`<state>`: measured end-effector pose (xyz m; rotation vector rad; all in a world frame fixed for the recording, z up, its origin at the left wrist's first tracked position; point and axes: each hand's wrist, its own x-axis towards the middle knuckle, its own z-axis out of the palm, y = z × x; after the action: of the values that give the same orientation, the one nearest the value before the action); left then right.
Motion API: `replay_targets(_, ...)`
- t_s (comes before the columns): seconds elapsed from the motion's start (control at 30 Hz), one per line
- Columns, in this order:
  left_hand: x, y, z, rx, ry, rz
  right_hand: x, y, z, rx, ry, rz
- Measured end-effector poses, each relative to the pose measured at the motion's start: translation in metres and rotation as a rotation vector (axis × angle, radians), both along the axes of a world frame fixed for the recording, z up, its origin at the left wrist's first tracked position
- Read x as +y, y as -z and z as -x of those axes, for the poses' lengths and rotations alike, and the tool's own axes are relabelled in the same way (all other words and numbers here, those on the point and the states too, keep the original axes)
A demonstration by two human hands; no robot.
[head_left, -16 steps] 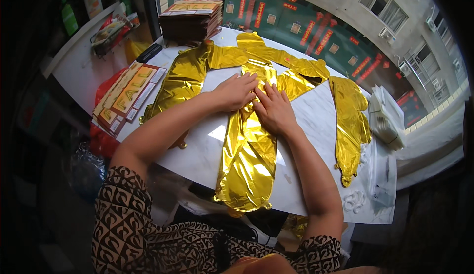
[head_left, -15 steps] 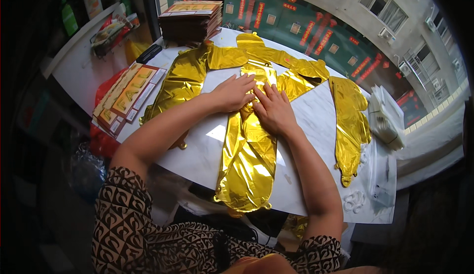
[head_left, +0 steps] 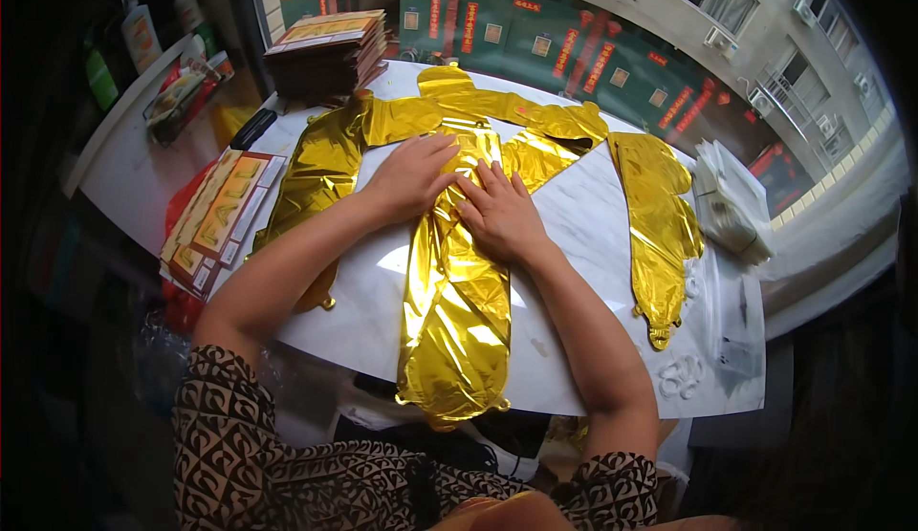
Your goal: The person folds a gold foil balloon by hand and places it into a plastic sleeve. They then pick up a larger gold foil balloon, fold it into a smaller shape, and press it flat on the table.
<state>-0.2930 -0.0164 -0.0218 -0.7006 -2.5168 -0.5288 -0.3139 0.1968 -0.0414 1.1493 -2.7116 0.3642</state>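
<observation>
The left hand [head_left: 411, 179] and right hand [head_left: 505, 216] lie open, gripping nothing, on a gold balloon [head_left: 457, 330] — likely smoothing, next needing even pressure.

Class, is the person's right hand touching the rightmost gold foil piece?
Apart. The head view plainly shows white tabletop between the right hand and the rightmost gold foil piece.

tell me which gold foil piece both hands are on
The long middle gold foil piece: left hand and right hand lie on it; no hand is on the others.
</observation>
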Motion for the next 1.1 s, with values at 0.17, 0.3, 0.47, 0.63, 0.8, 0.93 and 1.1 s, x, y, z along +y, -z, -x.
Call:
replay_targets(0.17, -0.013, -0.002, -0.005, 0.049, 0.141, 0.171, -0.002, 0.000, -0.001, -0.001, -0.004, -0.003)
replay_targets(0.3, -0.015, 0.003, -0.006, -0.018, 0.128, 0.112, -0.002, -0.001, 0.000, -0.009, 0.004, 0.026)
replay_targets(0.47, -0.010, 0.000, -0.007, -0.025, 0.149, 0.106, -0.001, -0.002, -0.003, -0.002, 0.000, 0.025)
replay_targets(0.63, -0.013, 0.007, -0.010, -0.163, 0.139, 0.094, -0.002, 0.000, -0.002, 0.004, 0.000, 0.040)
replay_targets(0.8, -0.016, 0.009, -0.012, -0.176, 0.166, 0.049, -0.007, 0.002, -0.001, -0.027, 0.005, 0.118)
replay_targets(0.93, -0.011, 0.011, -0.006, -0.194, 0.179, 0.045, 0.006, 0.017, 0.024, 0.099, -0.041, 0.023)
replay_targets(1.1, -0.017, 0.015, -0.004, -0.084, 0.197, 0.003, 0.022, -0.010, 0.030, -0.752, -0.093, 0.977)
